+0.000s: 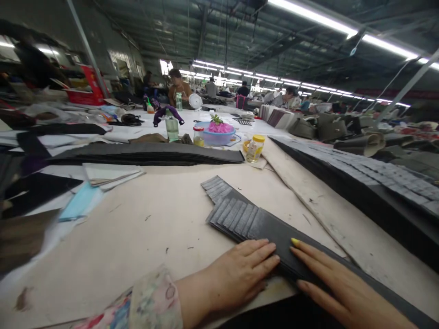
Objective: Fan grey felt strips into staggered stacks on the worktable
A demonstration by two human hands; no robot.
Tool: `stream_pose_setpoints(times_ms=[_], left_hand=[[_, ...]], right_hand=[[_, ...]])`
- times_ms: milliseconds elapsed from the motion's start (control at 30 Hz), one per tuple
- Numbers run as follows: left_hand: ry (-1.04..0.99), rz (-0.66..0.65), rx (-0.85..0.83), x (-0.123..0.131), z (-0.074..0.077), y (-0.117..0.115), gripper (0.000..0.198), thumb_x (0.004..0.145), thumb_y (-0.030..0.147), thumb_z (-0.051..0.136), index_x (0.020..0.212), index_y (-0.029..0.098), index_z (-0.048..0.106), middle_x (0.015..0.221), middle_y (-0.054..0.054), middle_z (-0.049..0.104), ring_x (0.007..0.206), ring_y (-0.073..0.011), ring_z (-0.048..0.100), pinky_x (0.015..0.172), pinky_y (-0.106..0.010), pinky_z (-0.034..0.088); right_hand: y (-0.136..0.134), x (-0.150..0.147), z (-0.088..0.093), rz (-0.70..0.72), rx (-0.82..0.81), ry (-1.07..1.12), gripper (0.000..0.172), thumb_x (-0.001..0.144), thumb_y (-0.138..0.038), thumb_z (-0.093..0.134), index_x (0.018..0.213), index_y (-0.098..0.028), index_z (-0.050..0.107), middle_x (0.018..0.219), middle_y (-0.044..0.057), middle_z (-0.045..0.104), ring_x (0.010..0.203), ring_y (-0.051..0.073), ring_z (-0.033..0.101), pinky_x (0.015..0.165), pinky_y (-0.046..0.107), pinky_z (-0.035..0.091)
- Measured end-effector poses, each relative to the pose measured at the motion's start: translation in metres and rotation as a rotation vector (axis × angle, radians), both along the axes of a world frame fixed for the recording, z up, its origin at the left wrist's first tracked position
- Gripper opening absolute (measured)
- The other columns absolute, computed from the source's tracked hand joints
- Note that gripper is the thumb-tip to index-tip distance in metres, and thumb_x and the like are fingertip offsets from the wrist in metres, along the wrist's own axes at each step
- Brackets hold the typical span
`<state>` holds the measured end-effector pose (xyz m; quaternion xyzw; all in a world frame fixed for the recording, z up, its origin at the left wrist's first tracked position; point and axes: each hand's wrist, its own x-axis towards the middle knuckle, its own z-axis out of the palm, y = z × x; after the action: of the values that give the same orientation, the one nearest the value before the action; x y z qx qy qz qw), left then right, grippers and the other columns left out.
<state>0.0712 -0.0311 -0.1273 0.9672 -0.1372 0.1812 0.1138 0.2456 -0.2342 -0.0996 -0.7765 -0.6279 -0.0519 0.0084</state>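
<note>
A stack of dark grey fabric-like strips (270, 224) lies slantwise on the pale board before me, its far ends fanned into overlapping steps with whitish edges. My left hand (240, 269) rests on the near edge of this stack, fingers stretched out side by side on it; its thumb is hidden. Across the strips, my right hand (339, 283) lies with its fingers straight and spread, and one fingertip has a yellow cover or stain. A second, smaller fan of strips (221, 187) shows just beyond the first, partly under it.
A long dark stack (151, 154) lies along the back of the board. Beyond it stand a yellow-lidded jar (255, 150) and a blue basin (219, 137). More strips (370, 169) run along the right. A blue mask (78, 201) and papers lie left. People work farther back.
</note>
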Motion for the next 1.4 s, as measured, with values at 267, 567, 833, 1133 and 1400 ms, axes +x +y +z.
stream_pose_setpoints(times_ms=[267, 567, 833, 1133, 1400], left_hand=[[-0.082, 0.085, 0.048, 0.0, -0.002, -0.001, 0.037, 0.094, 0.025, 0.024, 0.128, 0.02, 0.037, 0.135, 0.0, 0.041, 0.124, -0.0138, 0.034, 0.097, -0.031, 0.028], [-0.108, 0.099, 0.072, 0.0, -0.003, -0.002, 0.035, 0.094, 0.022, 0.027, 0.127, 0.021, 0.039, 0.128, 0.0, 0.048, 0.116, -0.0154, 0.038, 0.093, -0.032, 0.027], [-0.117, 0.071, 0.091, -0.002, 0.003, 0.002, 0.034, 0.094, 0.021, 0.028, 0.125, 0.019, 0.04, 0.124, -0.001, 0.05, 0.111, -0.0156, 0.041, 0.09, -0.033, 0.029], [-0.116, 0.089, 0.101, -0.004, 0.003, 0.001, 0.034, 0.093, 0.021, 0.029, 0.125, 0.021, 0.041, 0.124, 0.0, 0.049, 0.112, -0.0149, 0.04, 0.091, -0.034, 0.029], [-0.096, 0.057, 0.12, -0.004, 0.003, 0.0, 0.038, 0.093, 0.021, 0.027, 0.13, 0.02, 0.036, 0.135, 0.001, 0.041, 0.124, -0.0151, 0.03, 0.105, -0.036, 0.018]], right_hand=[[-0.019, 0.081, 0.048, -0.408, -0.192, 0.406, 0.059, 0.076, -0.06, 0.042, 0.126, -0.029, 0.047, 0.132, 0.001, 0.045, 0.122, 0.026, 0.039, 0.104, 0.04, 0.028], [0.104, 0.04, 0.052, -0.051, -0.129, 0.632, 0.051, 0.08, -0.056, 0.039, 0.107, -0.018, 0.06, 0.111, 0.007, 0.062, 0.105, 0.023, 0.055, 0.092, 0.038, 0.043], [0.152, 0.03, 0.052, -0.016, -0.13, 0.531, 0.051, 0.079, -0.059, 0.035, 0.091, -0.023, 0.069, 0.094, 0.004, 0.069, 0.093, 0.024, 0.061, 0.079, 0.036, 0.049], [0.118, 0.042, 0.059, -0.051, -0.416, 0.648, 0.048, 0.075, -0.06, 0.044, 0.089, -0.021, 0.069, 0.089, 0.003, 0.069, 0.087, 0.024, 0.063, 0.076, 0.034, 0.051], [0.085, 0.047, 0.048, -0.305, -0.182, 0.62, 0.059, 0.066, -0.064, 0.049, 0.1, -0.02, 0.066, 0.107, 0.006, 0.064, 0.107, 0.03, 0.053, 0.09, 0.039, 0.044]])
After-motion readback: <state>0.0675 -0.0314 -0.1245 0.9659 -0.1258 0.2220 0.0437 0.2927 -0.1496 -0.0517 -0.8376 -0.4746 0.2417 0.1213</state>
